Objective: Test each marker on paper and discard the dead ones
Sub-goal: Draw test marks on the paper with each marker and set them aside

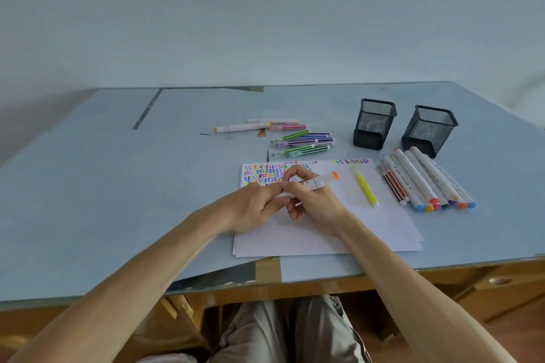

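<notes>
Over the paper [324, 227] at mid-frame, you've got both hands, left hand [253, 206] and right hand [312, 200], closed on the orange-capped marker [320, 181], fingers wrapped tight, probably to pull a cap before scribbling.

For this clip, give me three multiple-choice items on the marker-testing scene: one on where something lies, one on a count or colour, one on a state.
1. Where does the yellow highlighter lie?
A. In a mesh cup
B. On the paper, right of the hands
C. Among the thin pens at the far side

2. How many black mesh cups stand on the table?
A. One
B. Two
C. Three

3. How is the white marker with the orange end held?
A. By both hands
B. By the left hand only
C. It lies untouched

Key:
1 B, it rests on the paper beside the right hand.
2 B, two stand side by side.
3 A, the left hand and the right hand both grip it.
</notes>
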